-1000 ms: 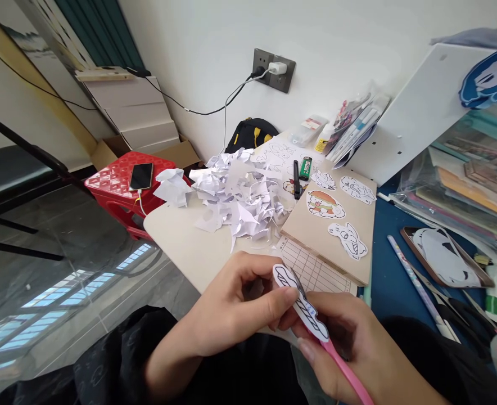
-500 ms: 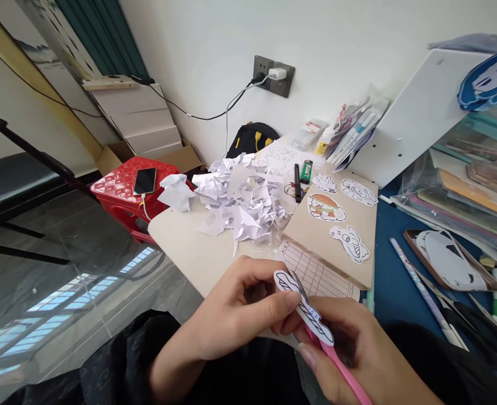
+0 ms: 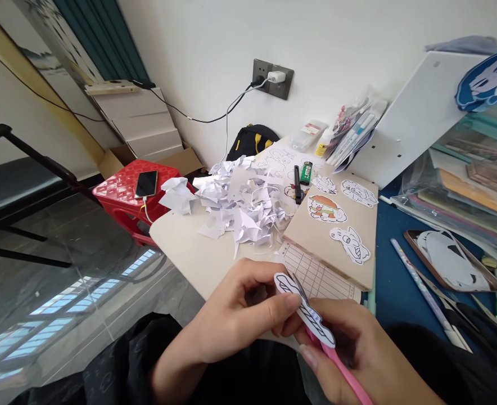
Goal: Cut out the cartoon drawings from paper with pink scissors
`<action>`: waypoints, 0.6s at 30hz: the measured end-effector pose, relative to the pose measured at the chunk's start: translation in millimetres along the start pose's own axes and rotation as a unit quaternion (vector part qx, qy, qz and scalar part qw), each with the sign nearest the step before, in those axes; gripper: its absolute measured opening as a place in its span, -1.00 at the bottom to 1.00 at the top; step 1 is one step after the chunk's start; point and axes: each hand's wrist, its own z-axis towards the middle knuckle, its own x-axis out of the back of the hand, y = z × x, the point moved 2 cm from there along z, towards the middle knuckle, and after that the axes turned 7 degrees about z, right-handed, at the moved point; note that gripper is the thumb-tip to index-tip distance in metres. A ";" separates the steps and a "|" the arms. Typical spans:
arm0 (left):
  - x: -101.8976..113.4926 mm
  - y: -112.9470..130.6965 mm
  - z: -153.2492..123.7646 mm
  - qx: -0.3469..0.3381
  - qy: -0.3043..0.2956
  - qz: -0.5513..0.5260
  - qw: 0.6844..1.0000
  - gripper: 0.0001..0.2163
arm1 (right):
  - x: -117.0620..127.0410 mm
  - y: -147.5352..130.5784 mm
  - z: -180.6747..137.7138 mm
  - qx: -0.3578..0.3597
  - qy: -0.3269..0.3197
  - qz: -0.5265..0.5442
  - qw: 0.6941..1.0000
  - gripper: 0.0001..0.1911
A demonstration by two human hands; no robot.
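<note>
Barely shifted, angled inward, left hand (image 3: 231, 318) pinching paper cutout (image 3: 315, 323), right hand (image 3: 353, 337) gripping scissors (image 3: 342, 369)

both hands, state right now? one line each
Left hand: closed, pinching the white paper cutout between thumb and fingers.
Right hand: closed around the pink-handled scissors; blades partly hidden behind the cutout.

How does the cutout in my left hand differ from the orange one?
The held cutout is narrow; the orange cutout broader. The held cutout is mostly black and white; the orange cutout coloured. The held cutout is raised; the orange cutout lies on the brown pad. Both have white borders.
</note>
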 end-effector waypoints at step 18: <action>0.7 -0.8 -0.5 0.009 0.009 0.017 1.000 -0.75 | 3.1 0.8 4.6 0.020 -0.041 -0.058 0.997 -0.73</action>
